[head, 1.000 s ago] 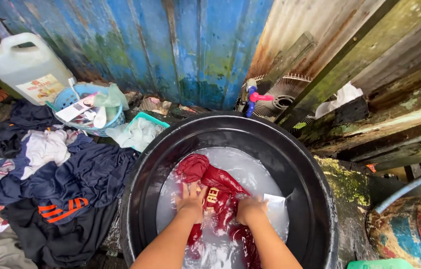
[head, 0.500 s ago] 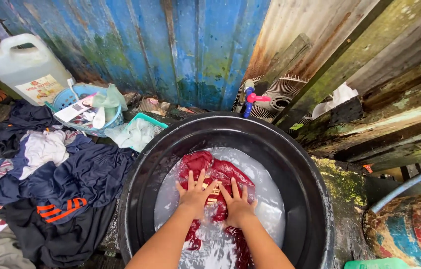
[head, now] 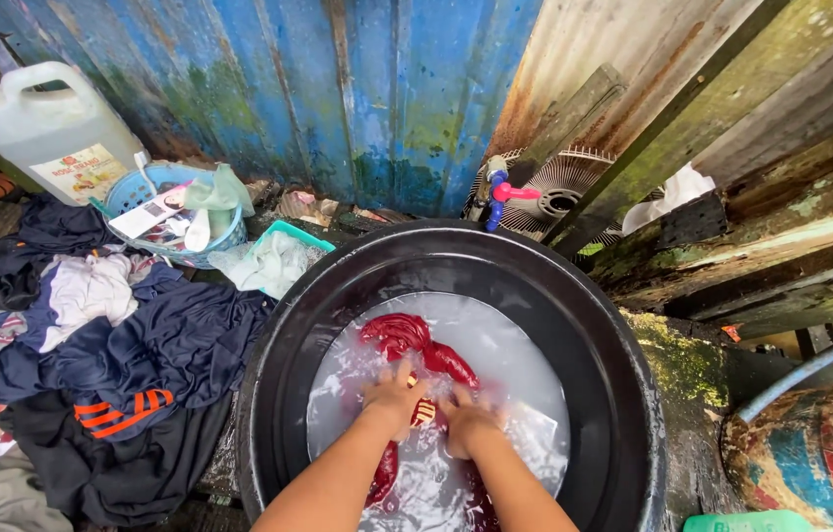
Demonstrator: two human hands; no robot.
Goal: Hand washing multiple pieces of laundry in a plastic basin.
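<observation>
So both hands are down in the black tub (head: 594,325), working a red garment (head: 407,335) in cloudy, soapy water. The left hand (head: 392,399) and right hand (head: 468,422) sit side by side near the middle of the tub, pressing on the cloth; they're a bit blurred, so I can't tell for sure whether either grip is bunched around fabric or just flat on it. The garment lies mostly underwater, one lump poking up toward the far rim and the rest trailing back between the forearms to the near rim.

For scrubbing like this, I'd say keep the cloth under the water, gather a fold in each hand and rub the two against each other, not just push down.

On the ground left of the tub: a pile of dark clothes (head: 141,365), a blue basket (head: 146,192) and a big white jug (head: 37,123).
</observation>
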